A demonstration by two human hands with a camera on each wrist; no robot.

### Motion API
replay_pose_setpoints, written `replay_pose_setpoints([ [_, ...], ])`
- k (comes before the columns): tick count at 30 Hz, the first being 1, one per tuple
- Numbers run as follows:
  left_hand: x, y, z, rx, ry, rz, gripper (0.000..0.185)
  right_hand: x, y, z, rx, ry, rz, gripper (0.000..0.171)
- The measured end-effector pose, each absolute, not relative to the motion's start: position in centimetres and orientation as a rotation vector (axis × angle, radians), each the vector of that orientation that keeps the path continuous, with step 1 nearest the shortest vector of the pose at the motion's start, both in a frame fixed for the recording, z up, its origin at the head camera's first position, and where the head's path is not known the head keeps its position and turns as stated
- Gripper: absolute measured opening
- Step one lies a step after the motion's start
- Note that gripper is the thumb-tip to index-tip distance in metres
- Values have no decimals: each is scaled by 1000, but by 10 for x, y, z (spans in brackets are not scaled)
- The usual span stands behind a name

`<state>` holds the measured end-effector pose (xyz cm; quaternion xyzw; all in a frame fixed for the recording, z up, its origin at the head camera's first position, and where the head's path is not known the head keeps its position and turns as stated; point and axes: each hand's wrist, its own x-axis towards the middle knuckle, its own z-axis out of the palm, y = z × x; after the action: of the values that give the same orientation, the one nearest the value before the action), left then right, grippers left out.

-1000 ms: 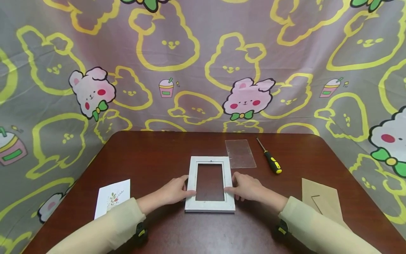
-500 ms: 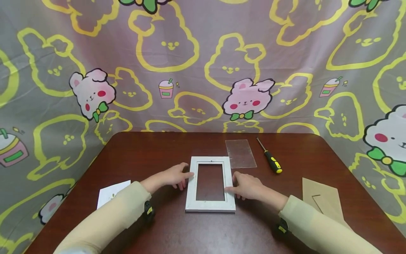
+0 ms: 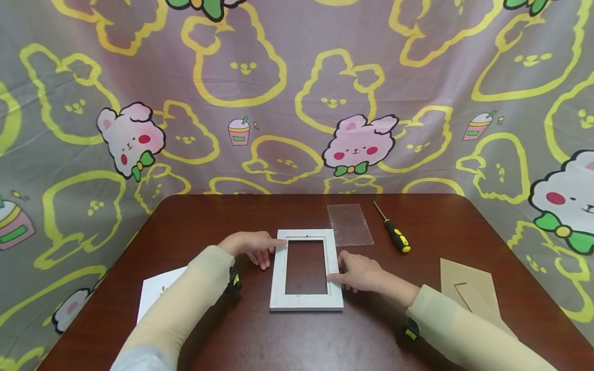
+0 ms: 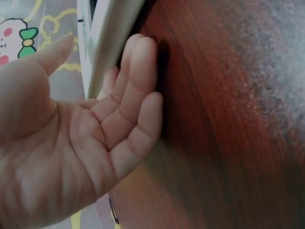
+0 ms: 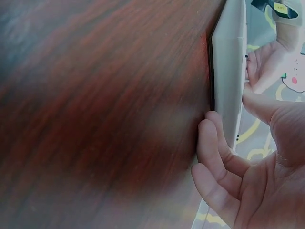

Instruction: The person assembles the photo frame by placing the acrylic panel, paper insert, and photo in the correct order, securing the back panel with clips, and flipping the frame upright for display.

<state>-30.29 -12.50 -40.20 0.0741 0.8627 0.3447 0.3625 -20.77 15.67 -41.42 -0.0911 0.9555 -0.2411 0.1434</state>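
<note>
Frame [image 3: 306, 269], white, rectangular, empty opening showing the wood beneath; lies flat at the middle of the dark red-brown tabletop [image 3: 260, 340], long sides running away from the person.

Left hand [image 3: 252, 245]: at the frame's far left corner, thumb tip on the top face, fingers [image 4: 136, 76] straight and close together against the outer left edge, resting on the wood.

Right hand [image 3: 359, 272]: at the middle of the frame's right side, thumb laid on the top face, fingers [image 5: 217, 152] loosely bent and pressed to the outer edge, touching the wood.

Clear sheet [image 3: 349, 224]: flat, just beyond the frame's far right corner.

Screwdriver [image 3: 392, 234]: black and yellow handle, just right of the clear sheet, apart from it.

Brown backing board [image 3: 468, 293]: near the right edge, well apart from the frame.

White printed card [image 3: 155, 291]: near left, partly covered by the left sleeve.

Patterned cloth [image 3: 297, 93]: rabbit print, hung behind and around.
</note>
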Motion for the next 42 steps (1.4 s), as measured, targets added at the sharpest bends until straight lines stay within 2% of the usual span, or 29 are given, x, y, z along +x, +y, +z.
replay_pose_setpoints([
  [8,-300,-124,-407,203,2246,909,40,-207,156,-414,-264,2759,-682,38],
  [23,-301,-121,-409,213,2310,880,41,-217,158,-409,-294,2776,-596,36],
  [32,-295,-120,-405,223,2327,877,41,-254,179,-390,-257,2884,-710,33],
  [42,-293,-122,-408,223,2335,893,41,-293,203,-377,-132,3037,-609,43],
])
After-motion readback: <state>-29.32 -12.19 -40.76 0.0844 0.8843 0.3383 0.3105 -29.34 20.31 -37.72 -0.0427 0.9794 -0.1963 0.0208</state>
